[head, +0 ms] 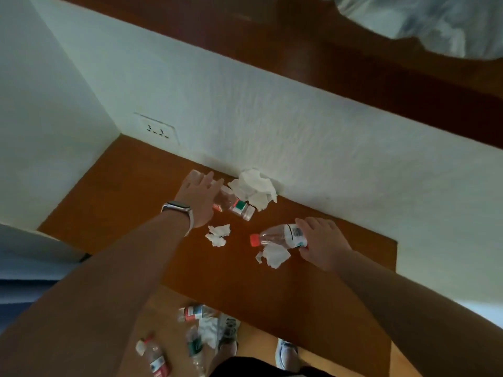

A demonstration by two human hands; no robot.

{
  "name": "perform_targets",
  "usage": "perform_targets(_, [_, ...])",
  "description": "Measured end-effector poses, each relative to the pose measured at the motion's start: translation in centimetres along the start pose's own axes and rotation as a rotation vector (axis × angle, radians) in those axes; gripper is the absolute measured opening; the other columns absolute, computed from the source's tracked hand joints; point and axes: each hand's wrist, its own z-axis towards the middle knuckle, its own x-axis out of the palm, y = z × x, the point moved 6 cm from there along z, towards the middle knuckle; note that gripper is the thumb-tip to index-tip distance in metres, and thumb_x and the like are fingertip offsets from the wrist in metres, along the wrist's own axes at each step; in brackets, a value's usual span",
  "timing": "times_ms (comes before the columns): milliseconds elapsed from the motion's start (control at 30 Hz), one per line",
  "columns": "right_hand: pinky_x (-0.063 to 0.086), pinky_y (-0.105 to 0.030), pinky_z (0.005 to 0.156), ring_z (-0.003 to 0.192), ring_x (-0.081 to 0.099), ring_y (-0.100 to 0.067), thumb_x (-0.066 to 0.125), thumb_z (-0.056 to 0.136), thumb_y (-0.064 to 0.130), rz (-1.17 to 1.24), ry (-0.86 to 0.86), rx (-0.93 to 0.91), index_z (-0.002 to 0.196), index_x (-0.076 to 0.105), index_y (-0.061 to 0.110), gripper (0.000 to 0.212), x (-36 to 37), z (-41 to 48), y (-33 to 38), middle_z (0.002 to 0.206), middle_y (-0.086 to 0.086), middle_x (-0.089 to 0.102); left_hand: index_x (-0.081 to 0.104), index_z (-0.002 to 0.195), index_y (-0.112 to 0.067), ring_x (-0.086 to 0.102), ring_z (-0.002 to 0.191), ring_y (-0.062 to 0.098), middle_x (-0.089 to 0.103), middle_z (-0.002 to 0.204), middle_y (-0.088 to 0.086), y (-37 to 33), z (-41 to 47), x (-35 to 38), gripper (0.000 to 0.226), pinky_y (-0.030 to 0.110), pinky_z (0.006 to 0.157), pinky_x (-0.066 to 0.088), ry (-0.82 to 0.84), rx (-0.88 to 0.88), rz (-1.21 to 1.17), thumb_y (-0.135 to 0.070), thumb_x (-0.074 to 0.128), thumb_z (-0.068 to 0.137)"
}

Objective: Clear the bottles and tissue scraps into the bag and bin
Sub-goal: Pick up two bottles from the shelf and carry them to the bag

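On the brown wooden counter [326,281] set against a white textured wall [272,126], two clear plastic bottles lie on their sides among crumpled white tissue. The left hand [200,198], with a pale-strapped watch [178,209] on its wrist, lies over the clear plastic bottle with the red-and-green label [236,206]; its fingers spread across the bottle's far end, and whether that grip has closed on the bottle I cannot tell. This bottle lies near the wall, just beside a large heap of crumpled white tissue [254,187] that rests against the wall's foot.

The right hand [322,242] has its grip wrapped round the base of the clear plastic bottle with the orange cap [280,235], thumb below and fingers above the white label. That bottle lies on the counter with its cap pointing left. A torn white tissue scrap [273,255] lies touching its near side, and a smaller crumpled tissue scrap [218,235] sits between the two bottles.

Below the counter's near edge, on the lighter wooden floor [272,338], lie more crushed clear plastic bottles [156,357] with red and green labels and a white tissue piece [208,331], close to the person's pale shoes [285,352]. A white wall socket [158,129] sits in the wall above the counter's left corner.
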Motion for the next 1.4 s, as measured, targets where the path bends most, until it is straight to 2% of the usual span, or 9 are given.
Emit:
perform_targets(67, [0.037,-0.044,0.108,0.133,0.038,-0.023,0.058,0.088,0.045,0.020,0.011,0.052,0.148,0.021,0.026,0.073,0.4,0.0,0.1,0.144,0.000,0.040,0.017,0.152,-0.031,0.018,0.146,0.031,0.021,0.159,0.007,0.3,0.9,0.7,0.082,0.051,0.119,0.015,0.004,0.024,0.030,-0.014,0.059,0.083])
perform_targets(167, [0.038,-0.041,0.107,0.132,0.040,-0.023,0.057,0.089,0.043,0.053,0.017,0.107,0.147,0.025,0.026,0.069,0.9,-0.1,0.2,0.143,0.000,0.042,0.026,0.149,-0.030,0.031,0.137,0.032,0.038,0.149,0.006,0.2,1.5,0.9,0.073,0.048,0.114,0.024,-0.023,0.059,0.065,-0.020,0.060,0.085])
perform_targets(367, [0.040,-0.041,0.106,0.128,0.045,-0.021,0.062,0.086,0.042,0.187,0.014,0.212,0.144,0.030,0.026,0.068,1.3,-0.8,0.3,0.141,0.002,0.046,0.046,0.126,-0.026,0.049,0.107,0.023,0.051,0.117,0.003,0.6,1.1,1.1,0.049,0.039,0.090,0.044,-0.073,0.113,-0.047,-0.035,0.066,0.082])
perform_targets(600, [0.049,-0.037,0.096,0.117,0.053,-0.018,0.069,0.081,0.042,0.411,-0.137,0.360,0.139,0.038,0.027,0.068,-0.2,-4.0,-0.5,0.132,0.005,0.053,0.048,0.130,-0.023,0.054,0.109,0.023,0.056,0.121,0.002,0.6,-0.5,0.3,0.057,0.039,0.092,0.046,-0.140,0.145,-0.187,-0.040,0.071,0.081])
perform_targets(733, [0.054,-0.035,0.089,0.108,0.055,-0.013,0.073,0.079,0.042,0.594,-0.196,0.485,0.137,0.041,0.029,0.067,-0.3,-7.1,-1.4,0.126,0.008,0.056,0.050,0.130,-0.022,0.055,0.106,0.025,0.058,0.122,0.004,-1.3,-1.1,-0.8,0.062,0.039,0.085,0.050,-0.161,0.172,-0.266,-0.046,0.074,0.078])
perform_targets(967, [0.053,-0.023,0.082,0.098,0.057,-0.007,0.076,0.078,0.042,0.866,-0.349,0.683,0.132,0.044,0.030,0.064,0.4,-13.7,-2.9,0.118,0.012,0.056,0.045,0.135,-0.025,0.054,0.111,0.019,0.056,0.124,-0.001,-9.1,-2.1,-2.8,0.068,0.032,0.085,0.050,-0.099,0.250,-0.515,-0.050,0.072,0.079])
perform_targets(1233, [0.053,-0.019,0.076,0.095,0.061,-0.005,0.077,0.078,0.042,1.117,-0.491,0.892,0.131,0.041,0.034,0.064,2.2,-22.5,-5.6,0.112,0.019,0.057,0.048,0.126,-0.035,0.058,0.095,0.007,0.055,0.109,-0.013,-19.5,-4.5,-5.0,0.061,0.030,0.075,0.057,-0.013,0.418,-0.740,-0.064,0.067,0.076])
perform_targets(1300, [0.050,-0.016,0.068,0.091,0.061,-0.003,0.076,0.078,0.042,1.194,-0.539,0.942,0.131,0.042,0.033,0.064,3.0,-24.9,-6.4,0.109,0.021,0.057,0.049,0.119,-0.038,0.060,0.088,0.006,0.055,0.102,-0.015,-22.0,-5.7,-5.6,0.053,0.030,0.071,0.058,0.021,0.450,-0.796,-0.064,0.068,0.077])
perform_targets(1400, [0.049,-0.015,0.069,0.088,0.060,-0.004,0.075,0.078,0.044,1.252,-0.615,1.004,0.131,0.043,0.033,0.063,4.0,-28.7,-7.6,0.106,0.023,0.055,0.049,0.110,-0.042,0.061,0.083,0.005,0.057,0.097,-0.015,-26.0,-7.4,-6.6,0.042,0.027,0.068,0.058,0.077,0.502,-0.850,-0.059,0.070,0.078])
